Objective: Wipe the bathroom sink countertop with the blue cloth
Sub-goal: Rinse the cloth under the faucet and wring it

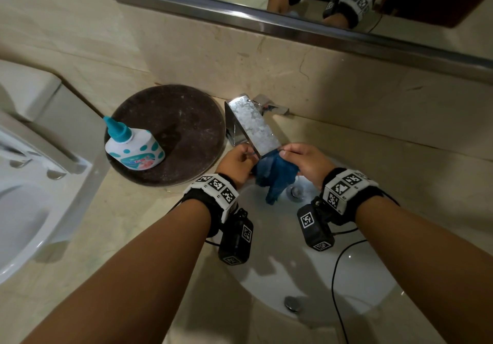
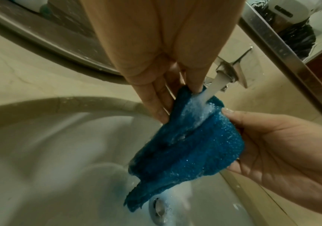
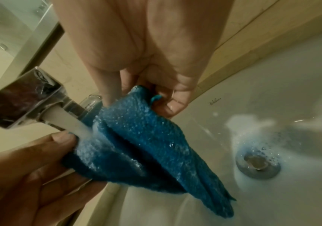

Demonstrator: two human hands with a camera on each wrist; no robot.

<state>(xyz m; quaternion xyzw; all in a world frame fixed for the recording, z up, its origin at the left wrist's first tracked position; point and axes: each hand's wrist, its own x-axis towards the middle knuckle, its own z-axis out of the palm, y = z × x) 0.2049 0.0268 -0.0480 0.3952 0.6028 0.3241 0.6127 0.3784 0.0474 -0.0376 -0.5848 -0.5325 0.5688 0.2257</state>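
Both forearms reaching forward over the sink basin (image 1: 314, 271), wrists level, hands meeting under the faucet spout (image 1: 253, 125) at the basin's back edge.

Left hand (image 1: 236, 163): fingers curled, pinching the left upper edge of the blue cloth (image 1: 277, 177) between thumb and fingertips (image 2: 160, 113). Narrow grip, cloth only.

Right hand (image 1: 306, 162): thumb and curled fingers pinching the cloth's right upper edge, palm turned inward toward the left hand. Also a narrow pinch on cloth.

Cloth stretched between the two hands, sagging in a fold, lower corner hanging down toward the drain (image 1: 296, 191), above the basin and not touching the countertop (image 1: 133, 223). Wet, glistening. Water stream (image 2: 214, 85) running from the spout onto the cloth's upper fold, close by the left fingertips. Foamy water pooling around the drain in the right wrist view.

On the countertop's back left: round dark tray (image 1: 186, 119), white bottle with teal cap (image 1: 133, 146) standing at its left rim. Toilet (image 1: 29, 157) past the left edge. Mirror (image 1: 320, 2) above the back wall, with both wrists reflected in it. Black cable (image 1: 336, 277) trailing across the basin's right side.
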